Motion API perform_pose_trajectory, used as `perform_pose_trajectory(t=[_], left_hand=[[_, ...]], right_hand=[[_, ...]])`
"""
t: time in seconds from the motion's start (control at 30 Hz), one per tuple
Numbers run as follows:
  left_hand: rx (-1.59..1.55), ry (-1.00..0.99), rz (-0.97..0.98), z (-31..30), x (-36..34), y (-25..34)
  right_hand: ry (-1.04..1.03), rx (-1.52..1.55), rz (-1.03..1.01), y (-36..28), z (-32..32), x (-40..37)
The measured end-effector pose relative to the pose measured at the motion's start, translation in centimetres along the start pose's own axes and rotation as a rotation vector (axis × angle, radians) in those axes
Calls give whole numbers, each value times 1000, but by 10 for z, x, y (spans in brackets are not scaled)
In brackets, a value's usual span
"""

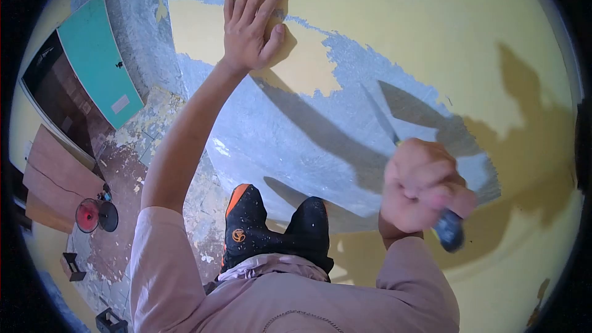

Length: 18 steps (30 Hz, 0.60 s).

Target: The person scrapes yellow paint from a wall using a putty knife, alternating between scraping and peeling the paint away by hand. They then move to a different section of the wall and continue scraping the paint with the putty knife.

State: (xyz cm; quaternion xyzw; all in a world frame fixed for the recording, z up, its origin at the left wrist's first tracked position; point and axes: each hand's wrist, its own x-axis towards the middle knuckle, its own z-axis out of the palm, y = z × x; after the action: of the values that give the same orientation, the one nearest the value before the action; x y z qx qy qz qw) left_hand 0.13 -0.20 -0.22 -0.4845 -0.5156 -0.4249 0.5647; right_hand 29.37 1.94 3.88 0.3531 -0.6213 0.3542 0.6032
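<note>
Up against the wall (468,18), we've got a left hand (253,37) planted flat on the yellow paint (394,0), palm in, fingers pointing up and slightly fanned, thumb sticking out to the side. Nothing in that one, it's just pressed on the surface near the top edge of a big bare grey patch (277,139).

Right hand (427,188) is lower down and a bit blurry, fingers curled tight around a tool (450,235). Dark butt end pokes out the bottom of the fist, and a thin blade (381,114) comes out the top, slanting up over the grey patch. Can't tell if the tip is actually touching the wall. Shadows of the arm and tool fall across the patch and onto the paint. Edges of the paint are pretty ragged all around there.

Below, dark trousers (246,237) with orange trim, covered in pale specks, plus a pinkish shirt (271,305). Off to the left, the floor (132,176) is littered with flakes, with a fan (88,216) beside a leaning brown board (55,179), and a green door (95,55) further up.
</note>
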Motion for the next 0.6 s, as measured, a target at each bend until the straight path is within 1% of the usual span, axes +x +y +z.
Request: perform_pose_trajectory(t=[0.03,0.1,0.13,0.17,0.23,0.27,0.3,0.37,0.4,0.47,0.5,0.57,0.6], left_hand=[[0,-5,3,-1,1,-1],[-10,5,12,0,3,-2],[-6,13,16,1,5,-2],[-5,13,16,1,4,-1],[6,14,13,1,3,-3],[-13,25,9,1,4,-3],[-38,33,4,1,3,-2],[-41,30,-10,0,1,1],[-44,24,-19,0,3,0],[-45,24,-17,0,3,0],[-42,23,-18,0,2,0],[-28,-1,-18,-1,1,-1],[-11,-16,-7,-1,3,-1]], right_hand=[[5,1,1,10,5,-5],[-153,-712,15,28,10,-9],[-204,-624,103,18,6,-10],[-201,-621,100,13,7,-8],[23,-61,21,6,8,-3],[-53,-59,199,9,-6,-15],[-275,-786,186,11,-2,-5],[-117,-629,125,20,14,-8],[-117,-628,115,16,10,-5],[158,99,174,-1,1,-1],[154,101,178,1,3,0],[-253,-941,295,7,7,0],[-253,-942,294,9,7,2]])
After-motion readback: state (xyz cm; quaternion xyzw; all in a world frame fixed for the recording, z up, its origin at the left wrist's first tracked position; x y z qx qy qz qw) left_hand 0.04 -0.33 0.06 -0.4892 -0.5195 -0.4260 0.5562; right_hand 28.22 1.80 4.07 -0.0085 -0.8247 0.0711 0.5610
